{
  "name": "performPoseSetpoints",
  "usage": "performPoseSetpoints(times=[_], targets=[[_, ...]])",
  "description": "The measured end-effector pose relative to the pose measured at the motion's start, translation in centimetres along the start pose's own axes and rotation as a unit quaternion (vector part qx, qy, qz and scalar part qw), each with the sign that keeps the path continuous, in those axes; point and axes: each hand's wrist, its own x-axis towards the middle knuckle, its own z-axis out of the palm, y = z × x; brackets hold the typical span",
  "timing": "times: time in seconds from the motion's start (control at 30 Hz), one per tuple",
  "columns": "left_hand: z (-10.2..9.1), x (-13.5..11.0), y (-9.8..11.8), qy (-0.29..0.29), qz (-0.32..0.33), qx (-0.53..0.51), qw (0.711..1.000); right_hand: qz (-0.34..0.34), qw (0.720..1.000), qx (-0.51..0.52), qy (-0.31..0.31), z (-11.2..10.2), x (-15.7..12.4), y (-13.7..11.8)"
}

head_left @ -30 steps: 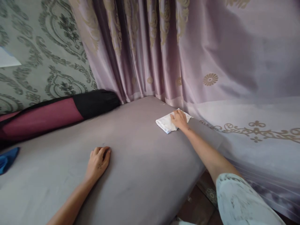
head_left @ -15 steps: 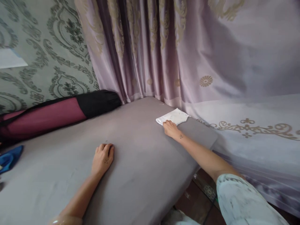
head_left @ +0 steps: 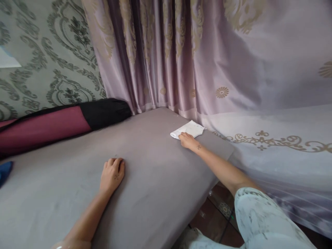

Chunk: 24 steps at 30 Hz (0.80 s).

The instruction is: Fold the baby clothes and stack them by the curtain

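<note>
A folded white cloth, perhaps a small garment, lies flat near the far right corner of the grey-sheeted mattress. My right hand is at its near edge, fingers closed on the fabric; the fingertips are partly hidden. Further left and nearer to me, my left hand rests palm down on the sheet. Its fingers are loosely bent, with nothing visible in them, and it is well apart from the cloth.
Along the wall lies a long maroon and black bag. Part of a blue cloth shows at the left edge. Lilac curtains hang behind and right of the mattress. Below its right edge is brown tiled floor.
The view has turned slightly to the right, so most things sit a little further left. Both hands and the white cloth keep almost the same places on the mattress.
</note>
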Motion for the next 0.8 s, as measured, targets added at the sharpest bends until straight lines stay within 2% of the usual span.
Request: performPoseSetpoints(times=[0.1,0.27,0.33,0.43,0.53,0.7,0.73,0.8], targets=[[-0.1,0.0,0.2,0.001,0.006,-0.005,1.000,0.017,1.000,0.012,0.012,0.0,0.9,0.2],[-0.3,0.1,0.5,0.001,-0.002,0.001,1.000,0.080,0.987,0.044,0.133,0.8,3.7,0.8],[-0.3,0.1,0.5,-0.002,-0.002,0.001,1.000,0.075,0.988,0.054,0.126,2.0,4.6,0.6],[-0.4,0.1,0.5,-0.002,0.001,-0.007,1.000,0.080,0.990,0.076,0.084,3.9,5.5,0.0],[-0.4,0.1,0.5,0.002,-0.001,-0.017,1.000,0.091,0.989,0.096,0.066,4.9,5.8,-0.4],[-0.4,0.1,0.4,-0.003,-0.003,-0.013,1.000,0.077,0.986,0.147,-0.002,3.9,6.1,0.4],[-0.4,0.1,0.4,-0.004,-0.003,-0.014,1.000,0.077,0.983,0.164,-0.007,3.4,6.2,0.8],[-0.5,0.1,0.4,-0.006,-0.003,-0.017,1.000,0.096,0.978,0.183,0.024,2.7,6.4,1.6]])
